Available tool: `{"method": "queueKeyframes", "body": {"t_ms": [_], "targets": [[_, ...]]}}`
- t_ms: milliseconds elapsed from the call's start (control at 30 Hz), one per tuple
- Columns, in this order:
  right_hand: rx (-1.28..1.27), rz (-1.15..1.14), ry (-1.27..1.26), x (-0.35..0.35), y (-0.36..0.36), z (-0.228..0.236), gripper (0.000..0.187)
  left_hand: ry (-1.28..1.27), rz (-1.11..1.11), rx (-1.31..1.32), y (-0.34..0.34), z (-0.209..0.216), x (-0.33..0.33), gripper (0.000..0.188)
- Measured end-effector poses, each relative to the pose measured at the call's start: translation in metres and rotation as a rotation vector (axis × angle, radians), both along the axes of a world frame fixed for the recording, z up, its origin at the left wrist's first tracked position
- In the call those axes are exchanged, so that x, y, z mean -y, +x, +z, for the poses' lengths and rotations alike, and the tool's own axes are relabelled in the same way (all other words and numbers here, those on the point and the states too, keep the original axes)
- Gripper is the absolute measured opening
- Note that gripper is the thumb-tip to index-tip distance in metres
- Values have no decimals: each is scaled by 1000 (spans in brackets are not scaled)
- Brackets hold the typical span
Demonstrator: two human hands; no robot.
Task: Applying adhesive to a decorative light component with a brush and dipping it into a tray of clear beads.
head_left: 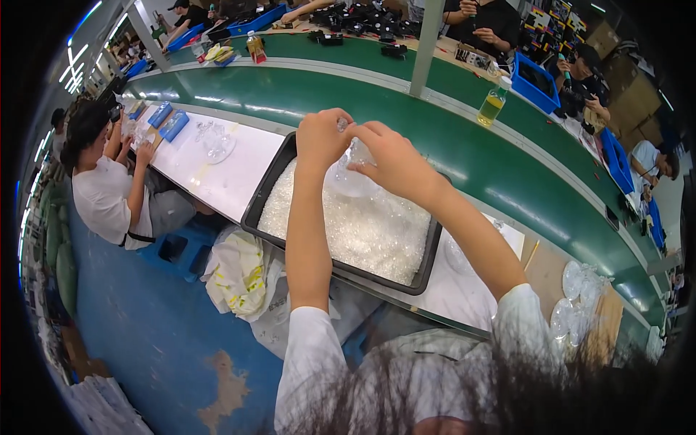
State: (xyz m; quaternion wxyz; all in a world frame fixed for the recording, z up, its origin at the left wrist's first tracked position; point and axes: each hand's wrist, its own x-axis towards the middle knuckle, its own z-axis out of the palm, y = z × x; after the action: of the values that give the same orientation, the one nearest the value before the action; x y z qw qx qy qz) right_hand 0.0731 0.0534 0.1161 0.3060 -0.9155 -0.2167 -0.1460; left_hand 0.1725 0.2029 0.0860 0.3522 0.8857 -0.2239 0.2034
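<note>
Plastic piece, clear and rounded (354,180), sits above the black tray (253,216), pinched near its top by the left hand (324,141) while the right hand (391,159) curls around its side, the two hands nearly meeting. Glinting white granules (326,235) fill the tray, whose near rim runs close to the front edge of the white counter (199,187). Beyond the far rim, a green surface (275,98) stretches lengthwise, giving reaching room. A yellow-liquid bottle (493,105) wears a label; yellow-green print marks a white bag (238,270) below.
</note>
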Motion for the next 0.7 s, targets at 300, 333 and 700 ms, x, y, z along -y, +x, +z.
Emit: {"method": "queueKeyframes", "body": {"t_ms": [300, 333, 700], "targets": [[-326, -206, -255, 14, -72, -60, 71, -12, -23, 88, -3, 0, -9, 20], [-320, -159, -346, 13, -84, -77, 79, -28, -42, 83, -4, 3, -6, 21], [-340, 48, -381, 22, -96, -116, 44, -71, -173, -70, -6, 5, -7, 19]]}}
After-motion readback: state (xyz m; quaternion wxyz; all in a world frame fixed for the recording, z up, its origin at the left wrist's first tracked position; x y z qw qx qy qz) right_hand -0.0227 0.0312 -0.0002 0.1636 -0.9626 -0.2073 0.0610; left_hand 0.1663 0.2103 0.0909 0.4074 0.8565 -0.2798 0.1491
